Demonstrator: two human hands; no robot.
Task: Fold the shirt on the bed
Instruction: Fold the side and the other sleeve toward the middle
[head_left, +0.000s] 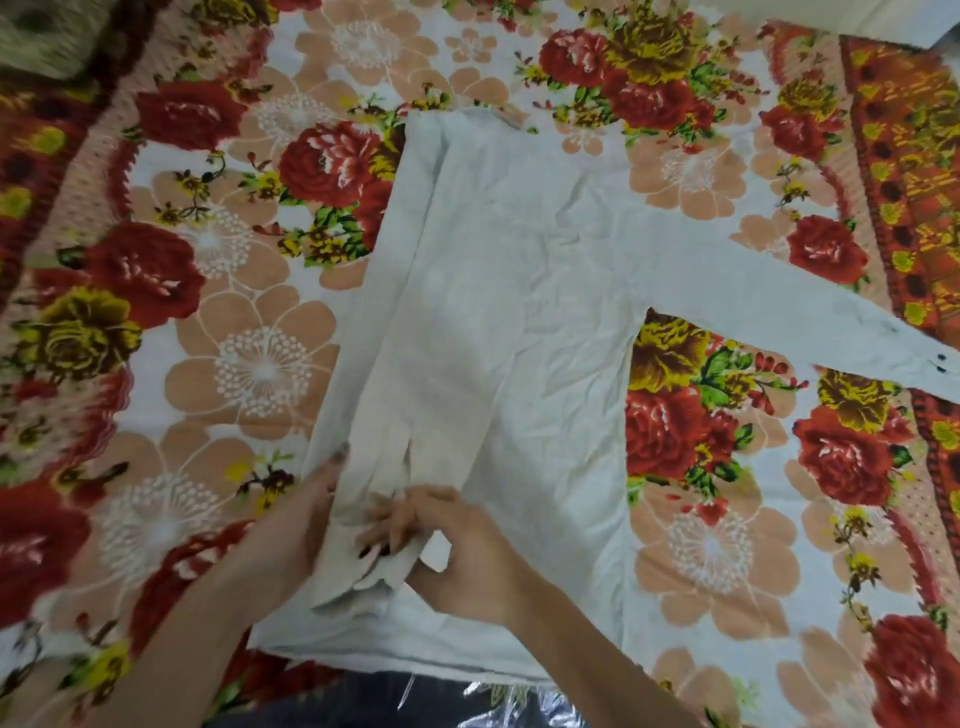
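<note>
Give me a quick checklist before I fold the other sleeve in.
1. First sleeve folded in: ok. The folded sleeve lies along the shirt, with its cuff near the hem.
2. Hands free: not ok. The left hand is at the sleeve's edge and the right hand has its fingers on the cuff.
3. Other sleeve ready: ok. The outstretched sleeve lies flat, out to the right.
4. Shirt smooth: not ok. Creases run across the middle.
5. Collar straight: cannot tell, it is too blurred.
6. Bedspread flat beside the shirt: ok.
</note>
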